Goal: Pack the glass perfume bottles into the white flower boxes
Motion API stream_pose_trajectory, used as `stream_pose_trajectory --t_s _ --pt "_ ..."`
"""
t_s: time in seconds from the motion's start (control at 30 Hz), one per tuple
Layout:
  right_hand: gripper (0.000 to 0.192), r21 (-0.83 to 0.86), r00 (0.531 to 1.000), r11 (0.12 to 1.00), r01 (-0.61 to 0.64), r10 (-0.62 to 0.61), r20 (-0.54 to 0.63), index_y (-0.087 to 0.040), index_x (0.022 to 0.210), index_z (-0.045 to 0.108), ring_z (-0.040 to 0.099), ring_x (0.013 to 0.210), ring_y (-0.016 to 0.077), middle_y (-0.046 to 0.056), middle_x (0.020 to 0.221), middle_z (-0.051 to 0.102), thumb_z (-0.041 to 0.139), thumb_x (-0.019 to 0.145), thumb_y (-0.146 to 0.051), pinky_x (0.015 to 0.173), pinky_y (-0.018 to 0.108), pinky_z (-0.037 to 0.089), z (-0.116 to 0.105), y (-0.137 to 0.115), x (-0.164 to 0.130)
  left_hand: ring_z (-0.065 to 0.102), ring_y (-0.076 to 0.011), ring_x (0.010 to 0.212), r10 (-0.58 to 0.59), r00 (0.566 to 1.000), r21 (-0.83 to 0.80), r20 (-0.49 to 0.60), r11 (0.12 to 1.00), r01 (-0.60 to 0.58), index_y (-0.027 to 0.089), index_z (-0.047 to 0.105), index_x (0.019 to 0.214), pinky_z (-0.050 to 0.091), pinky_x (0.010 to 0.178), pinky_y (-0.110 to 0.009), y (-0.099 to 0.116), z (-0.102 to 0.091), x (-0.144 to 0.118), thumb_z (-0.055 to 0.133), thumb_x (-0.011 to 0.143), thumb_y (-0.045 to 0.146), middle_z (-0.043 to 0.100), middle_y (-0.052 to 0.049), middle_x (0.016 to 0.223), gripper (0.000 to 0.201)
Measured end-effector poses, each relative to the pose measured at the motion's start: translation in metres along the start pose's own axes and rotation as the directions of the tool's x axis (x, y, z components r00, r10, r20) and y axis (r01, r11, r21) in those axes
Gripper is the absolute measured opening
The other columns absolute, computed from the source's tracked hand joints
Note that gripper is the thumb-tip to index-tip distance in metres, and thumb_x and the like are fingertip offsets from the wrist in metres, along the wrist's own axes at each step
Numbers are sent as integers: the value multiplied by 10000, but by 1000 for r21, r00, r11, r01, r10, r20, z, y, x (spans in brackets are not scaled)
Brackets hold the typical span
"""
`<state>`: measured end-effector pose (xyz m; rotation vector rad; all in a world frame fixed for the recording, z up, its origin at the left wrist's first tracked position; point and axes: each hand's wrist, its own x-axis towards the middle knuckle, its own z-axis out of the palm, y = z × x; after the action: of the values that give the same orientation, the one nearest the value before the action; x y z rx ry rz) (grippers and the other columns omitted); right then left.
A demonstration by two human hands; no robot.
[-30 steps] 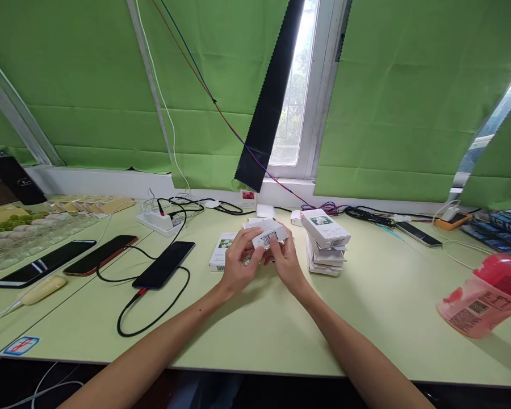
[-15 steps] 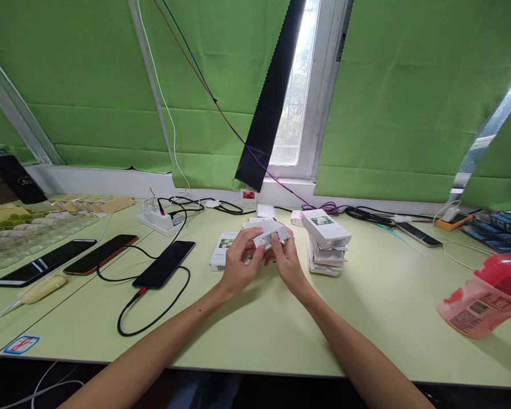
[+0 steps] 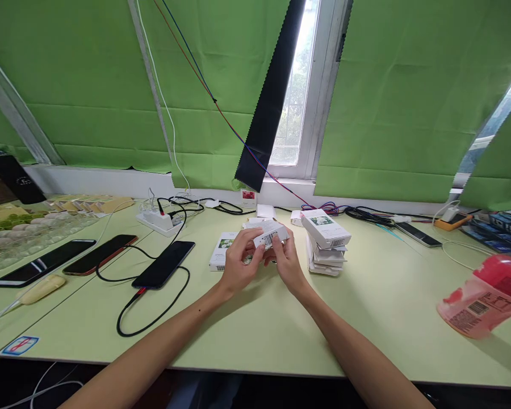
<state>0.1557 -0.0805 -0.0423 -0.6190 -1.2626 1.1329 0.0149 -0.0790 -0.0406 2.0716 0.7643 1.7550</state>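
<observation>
Between both hands, above the pale green table (image 3: 255, 341), is a small white cardboard box (image 3: 271, 234) with a barcode on the side facing me. My left hand (image 3: 242, 258) is closed on its left side, the thumb pressed near the lower edge. My right hand (image 3: 286, 260) grips the right end, thumb on the front face. Fingers hide much of the box. Beside my left hand lies another white box (image 3: 218, 258) with a plant picture. To the right of my right hand stands a stack of flattened-looking white cartons (image 3: 323, 258), topped by a picture box (image 3: 326, 228).
A phone (image 3: 164, 264) with a looping black cable lies left of my arms, near two more phones. Behind them sits a white power strip (image 3: 159, 220). At the right stands a red-lidded pink container (image 3: 479, 298). Cables (image 3: 368, 215) run along the back edge.
</observation>
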Motion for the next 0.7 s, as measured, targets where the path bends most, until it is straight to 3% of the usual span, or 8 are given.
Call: stream_pose_trajectory --t_s 0.2,0.47,0.7 --pt "573 -33 1000 999 24 -24 -2 -280 1428 379 709 728 173 51 1073 722 511 1000 -636 521 277 551 0 0 0 726 -165 882 48 999 84 -4 995 -47 248 618 1322 661 664 -287 -6 -1 -3 598 1017 353 639 -125 1313 323" --pt "555 -31 998 997 66 -66 -3 -285 1474 375 714 744 176 60 1107 722 494 1025 -590 535 282 555 1 -2 -1 707 -248 1106 293 952 313 91 899 -307 315 585 1422 657 712 -311 -8 -9 0 643 972 213 624 -144 1382 465" --pt "545 -60 999 997 42 -43 -2 -279 1413 426 699 672 170 41 1018 724 482 1010 -642 516 278 539 1 -5 -1 664 -97 703 422 893 389 158 805 -449 333 551 1466 590 588 -239 -15 -15 1 521 1024 137 598 -143 1411 484"
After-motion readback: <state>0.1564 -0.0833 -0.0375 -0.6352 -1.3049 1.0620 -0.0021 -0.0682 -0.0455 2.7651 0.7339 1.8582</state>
